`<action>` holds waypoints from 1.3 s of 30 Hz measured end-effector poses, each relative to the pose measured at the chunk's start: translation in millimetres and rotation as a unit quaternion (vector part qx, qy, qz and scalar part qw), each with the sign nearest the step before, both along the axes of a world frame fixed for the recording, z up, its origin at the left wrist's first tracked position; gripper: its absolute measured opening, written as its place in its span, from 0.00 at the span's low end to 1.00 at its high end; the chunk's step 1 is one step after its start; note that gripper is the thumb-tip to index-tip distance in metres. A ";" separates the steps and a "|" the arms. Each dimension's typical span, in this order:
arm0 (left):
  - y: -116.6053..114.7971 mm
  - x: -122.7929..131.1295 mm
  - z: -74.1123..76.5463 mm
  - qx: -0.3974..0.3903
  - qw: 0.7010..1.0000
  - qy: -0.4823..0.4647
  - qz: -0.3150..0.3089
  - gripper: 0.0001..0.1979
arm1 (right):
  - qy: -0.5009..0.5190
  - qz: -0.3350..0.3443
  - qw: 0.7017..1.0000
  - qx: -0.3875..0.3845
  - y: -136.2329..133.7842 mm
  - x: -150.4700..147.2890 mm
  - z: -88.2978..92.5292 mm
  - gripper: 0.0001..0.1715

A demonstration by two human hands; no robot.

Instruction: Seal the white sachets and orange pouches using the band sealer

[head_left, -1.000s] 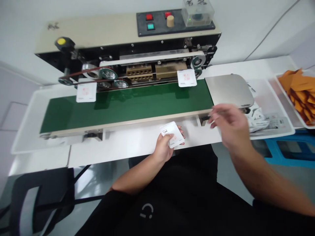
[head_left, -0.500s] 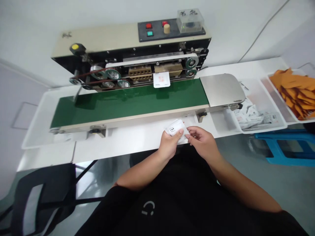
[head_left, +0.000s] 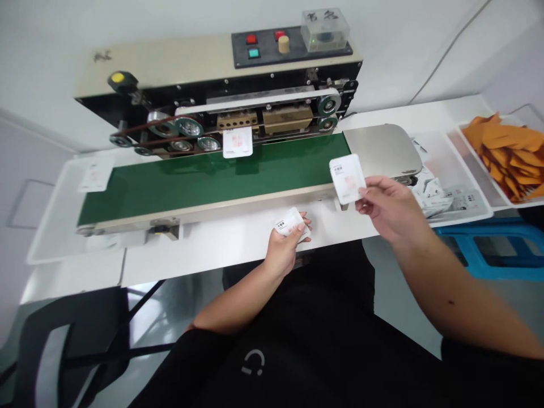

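Clasping packets (head_left: pixel 289 221) in the half-curled left hand (head_left: pixel 282 251). Pinching another packet (head_left: pixel 347 178) by one corner, right hand (head_left: pixel 390 208) fingers nearly together, by the right end of the green belt (head_left: pixel 191 184). Could twist loose from such a skimpy grip tbh.

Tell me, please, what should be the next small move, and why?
Probably, the right hand should bring its white packet to the rollers at the machine's right end: it grips this packet near a lower corner, close to the green belt's right end, and another packet sits farther left along the machine.
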State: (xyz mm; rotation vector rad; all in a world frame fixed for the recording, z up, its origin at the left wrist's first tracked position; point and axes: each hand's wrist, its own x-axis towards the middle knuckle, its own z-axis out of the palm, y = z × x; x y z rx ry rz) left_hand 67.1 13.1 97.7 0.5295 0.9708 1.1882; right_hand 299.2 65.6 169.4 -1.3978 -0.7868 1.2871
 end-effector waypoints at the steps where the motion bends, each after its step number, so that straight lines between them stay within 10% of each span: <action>1: -0.2 -1.3 -1.7 -0.003 1.000 0.004 -0.001 0.27 | -0.004 -0.010 1.000 0.005 11.8 6.2 7.2 0.12; 11: 5.9 -9.1 -12.3 -0.019 1.000 0.009 0.001 0.27 | -0.079 -0.087 0.993 -0.021 110.9 25.6 42.8 0.11; 25: 14.3 -17.1 -17.7 -0.010 1.000 0.007 -0.003 0.27 | -0.072 -0.010 0.997 -0.021 132.4 -2.6 43.1 0.05; 34: 12.3 -18.0 -15.4 -0.021 0.999 -0.037 -0.016 0.21 | -0.173 -0.104 0.966 0.160 45.5 -9.6 19.7 0.13; 39: 8.7 -8.8 -8.2 -0.003 0.999 -0.032 0.000 0.22 | -0.209 0.124 0.968 0.063 -31.1 -37.9 -12.6 0.14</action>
